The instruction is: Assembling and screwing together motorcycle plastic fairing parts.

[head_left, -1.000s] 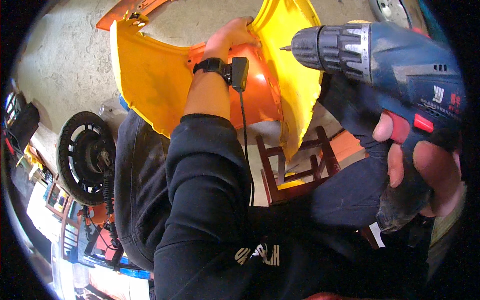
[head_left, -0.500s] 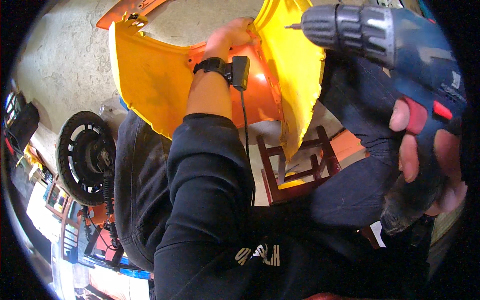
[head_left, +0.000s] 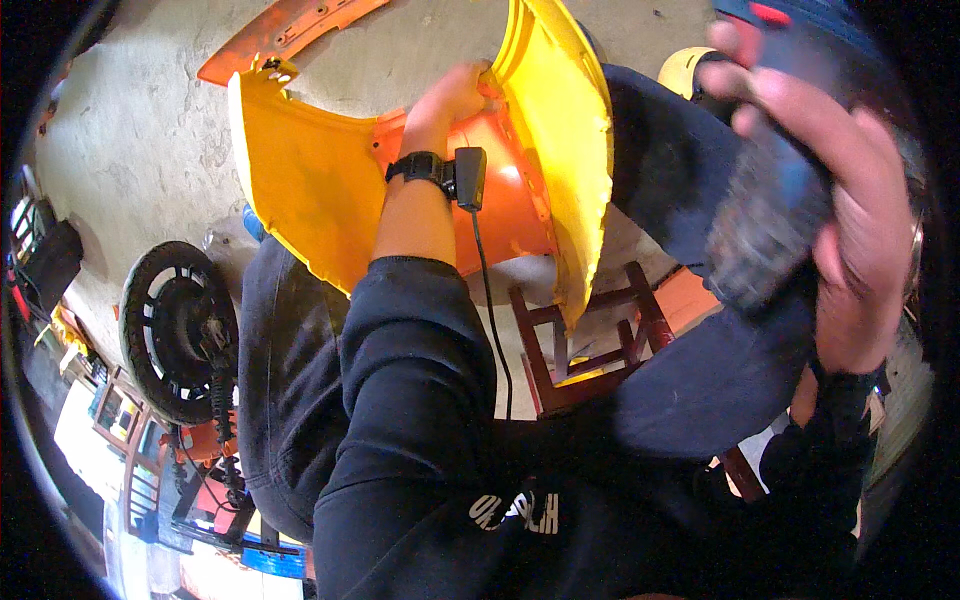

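Note:
My left hand (head_left: 452,98) grips the inner edge of a large yellow plastic body panel (head_left: 300,190), where it meets an orange inner part (head_left: 500,200). A black wrist device with a cable sits on that wrist. My right hand (head_left: 850,210) is close to the camera at the upper right, blurred, closed around the dark handle of a blue cordless drill (head_left: 775,170). The drill's front end is out of the picture.
A dark wooden stool (head_left: 590,350) stands below the panel. A black wheel with a hub (head_left: 175,330) lies on the concrete floor at left. Another orange panel (head_left: 280,35) lies at the top. Colourful boxes and tools crowd the lower left.
My right hand has lifted the drill up and to the right, close to the camera, so its chuck has left the picture. My left hand stays on the panel.

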`<state>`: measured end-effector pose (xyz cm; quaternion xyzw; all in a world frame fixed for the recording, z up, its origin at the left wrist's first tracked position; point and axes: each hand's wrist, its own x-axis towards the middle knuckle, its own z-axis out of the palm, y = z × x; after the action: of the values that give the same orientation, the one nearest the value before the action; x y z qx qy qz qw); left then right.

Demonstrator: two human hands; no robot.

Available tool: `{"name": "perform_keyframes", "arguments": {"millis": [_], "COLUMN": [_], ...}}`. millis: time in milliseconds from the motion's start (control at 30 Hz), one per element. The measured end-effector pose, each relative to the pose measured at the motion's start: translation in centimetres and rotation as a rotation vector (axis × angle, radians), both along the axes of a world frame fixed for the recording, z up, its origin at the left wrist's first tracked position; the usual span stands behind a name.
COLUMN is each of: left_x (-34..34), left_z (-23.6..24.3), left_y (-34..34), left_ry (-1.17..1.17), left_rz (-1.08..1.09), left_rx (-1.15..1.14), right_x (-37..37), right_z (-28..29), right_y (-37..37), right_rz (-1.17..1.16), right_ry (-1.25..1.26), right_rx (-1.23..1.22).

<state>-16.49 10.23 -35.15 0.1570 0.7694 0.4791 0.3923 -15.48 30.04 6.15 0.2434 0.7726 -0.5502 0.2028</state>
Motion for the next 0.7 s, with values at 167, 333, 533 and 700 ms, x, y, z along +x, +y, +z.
{"name": "perform_keyframes", "arguments": {"millis": [167, 333, 533, 700], "left_x": [1.2, 1.7, 1.1, 1.2], "left_z": [-1.7, -3.8, -0.7, 2.2], "left_y": [1.1, 0.6, 1.2, 1.9], "left_ry": [-0.12, -0.157, 0.086, 0.099], "left_rz": [0.097, 0.235, 0.141, 0.102], "left_rx": [0.046, 0.174, -0.058, -0.322], "right_x": [-1.4, -2.8, -4.2, -8.4], "right_z": [-2.2, -5.2, -5.8, -7.3], "right_y": [-3.5, -1.1, -0.1, -1.7], "right_rz": [-0.284, 0.0, 0.168, 0.343], "right_ry": [0.145, 0.282, 0.236, 0.127], "right_rx": [-0.038, -0.188, -0.122, -0.07]}}
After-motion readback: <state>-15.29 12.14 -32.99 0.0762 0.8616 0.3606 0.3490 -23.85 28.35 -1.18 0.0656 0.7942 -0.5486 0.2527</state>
